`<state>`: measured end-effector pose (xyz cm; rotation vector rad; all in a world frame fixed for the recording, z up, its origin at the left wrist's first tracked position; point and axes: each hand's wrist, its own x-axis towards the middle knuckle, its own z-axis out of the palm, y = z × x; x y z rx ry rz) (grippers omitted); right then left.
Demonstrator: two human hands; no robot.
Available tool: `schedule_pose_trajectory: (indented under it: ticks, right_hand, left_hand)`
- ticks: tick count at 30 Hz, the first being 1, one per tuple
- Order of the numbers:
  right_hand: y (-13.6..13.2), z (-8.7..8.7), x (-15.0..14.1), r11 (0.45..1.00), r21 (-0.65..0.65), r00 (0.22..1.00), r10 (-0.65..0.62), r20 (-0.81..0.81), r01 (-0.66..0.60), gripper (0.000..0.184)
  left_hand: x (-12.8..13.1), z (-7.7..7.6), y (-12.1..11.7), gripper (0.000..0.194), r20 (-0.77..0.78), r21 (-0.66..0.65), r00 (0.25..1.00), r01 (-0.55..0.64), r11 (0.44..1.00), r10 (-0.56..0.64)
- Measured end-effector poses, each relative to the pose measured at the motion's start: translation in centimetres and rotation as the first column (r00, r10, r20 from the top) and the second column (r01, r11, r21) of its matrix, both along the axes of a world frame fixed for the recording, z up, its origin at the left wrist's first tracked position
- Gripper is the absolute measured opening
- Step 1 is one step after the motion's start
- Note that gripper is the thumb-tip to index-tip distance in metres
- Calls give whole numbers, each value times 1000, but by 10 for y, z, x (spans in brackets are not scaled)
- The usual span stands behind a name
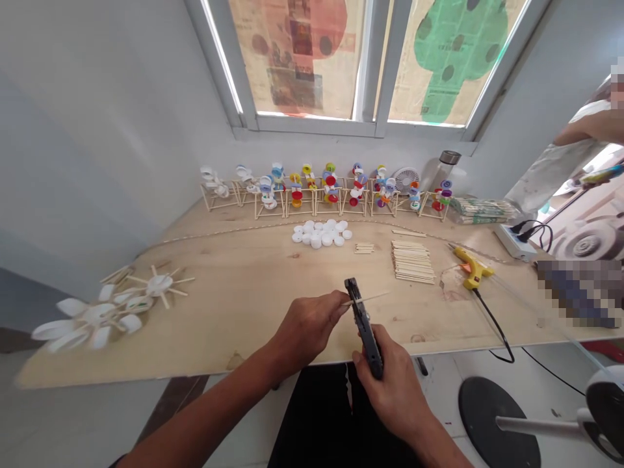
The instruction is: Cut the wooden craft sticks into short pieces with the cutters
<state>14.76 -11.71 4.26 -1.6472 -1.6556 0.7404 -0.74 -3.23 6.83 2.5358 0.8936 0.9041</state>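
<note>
Near the table's front edge, my left hand (312, 325) pinches a thin wooden stick (373, 297), which points out to the right. My right hand (390, 374) is wrapped round a dark grey plier-like hand tool (364, 325). The tool's head meets the stick close to my left fingertips; whether its jaws are closed on the wood I cannot tell. Beyond my hands lie a cluster of white bottle caps (322, 234), a few short sticks (364, 248) and a stack of longer sticks (413, 262).
A yellow glue gun (472, 266) with a black cord lies right. Stick frames with coloured caps (329, 188) line the back. White wheel-like pieces (100, 315) sit left. A power strip (514, 242) and bundled sticks (482, 209) are at the right. Another person's arm (585, 130) shows there.
</note>
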Motion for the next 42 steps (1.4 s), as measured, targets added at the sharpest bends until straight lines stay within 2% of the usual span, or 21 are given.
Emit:
schedule_pose_trajectory:
  ticks: [8, 15, 32, 42]
  right_hand:
    - [5, -5, -2, 999, 52, 997, -18, 75, 14, 3]
    - [10, -11, -3, 996, 80, 990, -36, 135, 26, 5]
    - [15, -11, -2, 999, 45, 997, -11, 78, 7, 6]
    - [16, -10, -2, 1000, 24, 997, -16, 80, 14, 3]
  left_hand:
    - [-1, 4, 2, 23, 16, -97, 1000, -6, 995, 8]
    - [0, 0, 8, 24, 29, -151, 1000, -5, 988, 9]
    - [-2, 0, 17, 20, 72, -322, 995, 87, 943, -68]
    - [-1, 1, 19, 21, 64, -362, 997, 69, 930, -49]
